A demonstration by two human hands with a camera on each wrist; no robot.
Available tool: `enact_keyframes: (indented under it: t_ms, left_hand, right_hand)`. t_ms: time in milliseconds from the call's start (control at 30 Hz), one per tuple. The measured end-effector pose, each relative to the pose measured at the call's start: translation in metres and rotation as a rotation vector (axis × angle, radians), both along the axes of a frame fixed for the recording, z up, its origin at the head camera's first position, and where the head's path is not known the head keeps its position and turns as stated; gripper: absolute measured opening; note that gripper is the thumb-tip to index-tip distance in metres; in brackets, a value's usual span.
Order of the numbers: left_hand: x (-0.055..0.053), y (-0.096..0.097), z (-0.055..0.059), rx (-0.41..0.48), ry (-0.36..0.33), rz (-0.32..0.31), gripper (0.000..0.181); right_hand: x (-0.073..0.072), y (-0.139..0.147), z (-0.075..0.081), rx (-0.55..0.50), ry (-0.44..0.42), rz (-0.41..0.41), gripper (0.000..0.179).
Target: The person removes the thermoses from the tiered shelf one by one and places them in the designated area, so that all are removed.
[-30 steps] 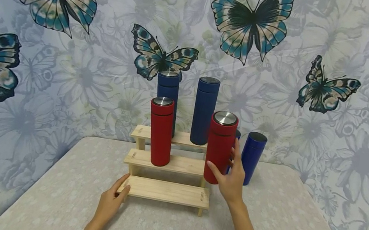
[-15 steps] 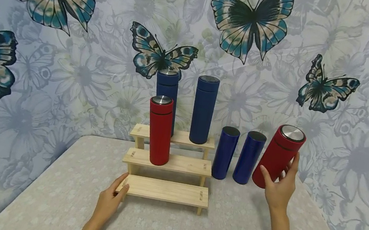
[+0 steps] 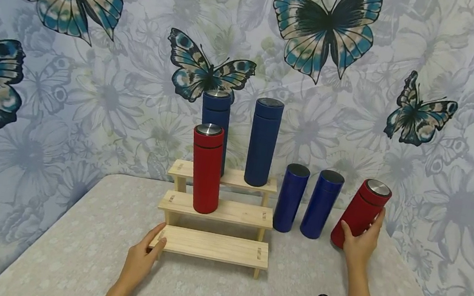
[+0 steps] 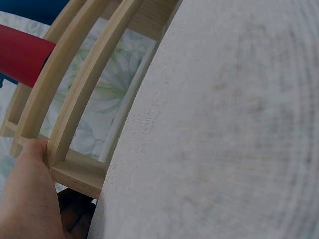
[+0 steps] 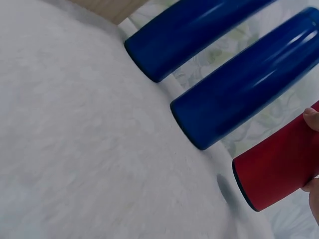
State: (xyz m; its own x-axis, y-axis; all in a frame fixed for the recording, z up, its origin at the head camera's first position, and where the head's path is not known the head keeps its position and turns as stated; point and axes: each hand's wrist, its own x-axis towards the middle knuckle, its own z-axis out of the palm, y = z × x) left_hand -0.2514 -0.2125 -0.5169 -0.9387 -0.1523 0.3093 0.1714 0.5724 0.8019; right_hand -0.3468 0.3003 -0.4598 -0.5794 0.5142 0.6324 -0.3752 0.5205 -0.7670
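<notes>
Lowered: red bottle (image 3: 361, 208), right hand (image 3: 361, 242) grasping; left hand (image 3: 141, 261) clasping wooden stand (image 3: 214, 246); I'd level bottle above desk (image 3: 291, 282) before release.

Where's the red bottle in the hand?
In the head view, the red bottle is at the right, in the right hand, right of the nearest blue bottle.

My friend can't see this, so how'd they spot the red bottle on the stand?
Find the pale wooden three-step stand. On its middle step stands a red cylindrical bottle with a silvery lid. It's the stand's only red one; two blue cylindrical bottles stand higher.
</notes>
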Motion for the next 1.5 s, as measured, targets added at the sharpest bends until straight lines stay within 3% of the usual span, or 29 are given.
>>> enact_keyframes:
  t_ms: [367,767,967,1200,1367,1500]
  left_hand:
    - [0.001,-0.001,-0.005,0.036,-0.014,-0.025,0.045]
    - [-0.001,-0.004,-0.006,0.039,0.022,-0.024,0.045]
    - [0.001,-0.005,-0.009,0.047,0.012,-0.030,0.045]
    - [0.003,-0.007,-0.009,0.041,0.016,-0.032,0.045]
    - [0.001,-0.009,-0.008,0.038,0.025,-0.028,0.045]
    - [-0.001,-0.010,-0.008,0.038,0.016,-0.017,0.045]
  right_hand:
    - [-0.025,0.007,-0.011,0.042,-0.058,0.008,0.102]
    - [-0.022,0.006,-0.010,0.067,-0.141,0.018,0.100]
    - [0.000,0.001,-0.001,-0.072,-0.145,-0.035,0.090]
    - [0.034,-0.021,0.025,-0.197,0.017,-0.090,0.059]
    - [0.057,-0.062,0.061,-0.246,0.171,0.019,0.040]
    - [0.078,-0.109,0.089,-0.213,0.288,0.137,0.027]
